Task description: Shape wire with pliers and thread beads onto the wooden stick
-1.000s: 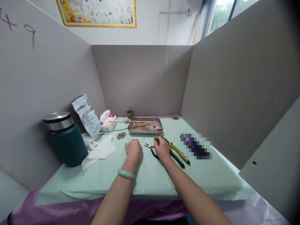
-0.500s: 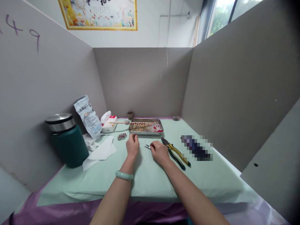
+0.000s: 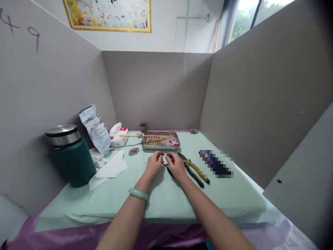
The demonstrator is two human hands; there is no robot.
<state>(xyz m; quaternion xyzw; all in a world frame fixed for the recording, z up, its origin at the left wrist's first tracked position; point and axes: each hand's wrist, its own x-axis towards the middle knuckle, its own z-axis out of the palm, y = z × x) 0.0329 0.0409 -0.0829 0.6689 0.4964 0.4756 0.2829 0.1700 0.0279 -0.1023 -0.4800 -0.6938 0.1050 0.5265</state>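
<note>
My left hand [image 3: 154, 162], with a pale green bangle [image 3: 137, 193] on its wrist, is closed in a pinch over the middle of the table. Close beside it, nearly fingertip to fingertip, my right hand [image 3: 175, 163] also pinches. What either pinch holds is too small to make out. A small dark-handled tool [image 3: 168, 170] shows between the hands, partly covered by the right one; I cannot tell whether it lies on the cloth or is held. Large pliers [image 3: 196, 171] with yellow and dark green handles lie just right of my right hand.
Beyond my hands, a metal tray [image 3: 160, 148] holds small gold, clear and red pieces, with a beaded stick [image 3: 130, 135] across it. A beaded bundle [image 3: 134, 151], white paper [image 3: 109, 170], a tissue pack [image 3: 119, 139], a pouch [image 3: 96, 130] and a green flask [image 3: 74, 161] stand left. Partitions enclose the table.
My left hand has moved right, up to the right hand. The right hand has shifted slightly left and up, and more of the small tool's dark handle shows. The view has turned slightly.
</note>
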